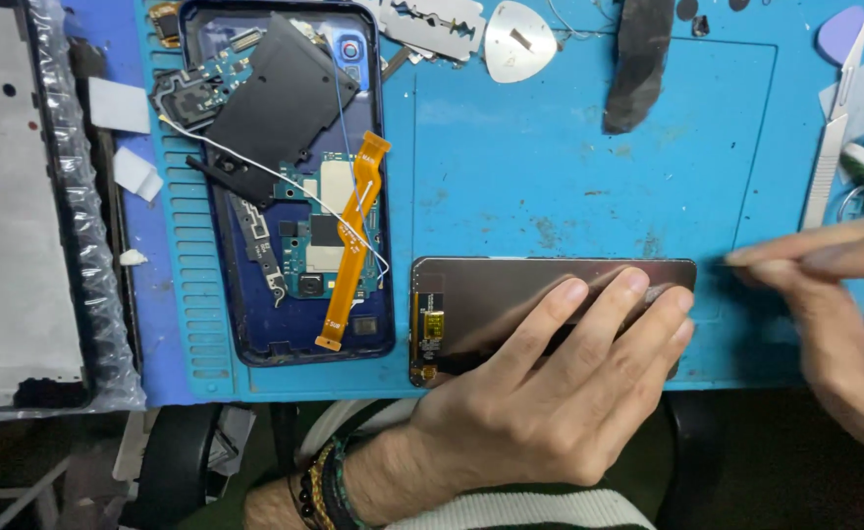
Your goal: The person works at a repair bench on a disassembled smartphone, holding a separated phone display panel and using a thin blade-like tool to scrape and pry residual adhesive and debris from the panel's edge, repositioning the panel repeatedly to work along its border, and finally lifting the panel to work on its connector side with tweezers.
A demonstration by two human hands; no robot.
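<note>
My left hand (550, 393) lies flat on a dark phone screen panel (511, 285) at the near edge of the blue work mat (569, 167), fingers spread across its right part. My right hand (835, 304) hovers just right of the panel, its fingers pinched together near the panel's top right corner; it is blurred and I cannot tell if it holds a thin tool. A small flex part with a gold patch (430, 329) shows at the panel's left end.
An opened blue phone body (285, 186) with boards, an orange flex cable (353, 240) and a black cover (285, 103) lies left of the panel. Another screen frame in bubble wrap (20, 206) sits far left. A metal pick (518, 39), a scalpel (830, 137) and a black strip (638, 64) lie at the back.
</note>
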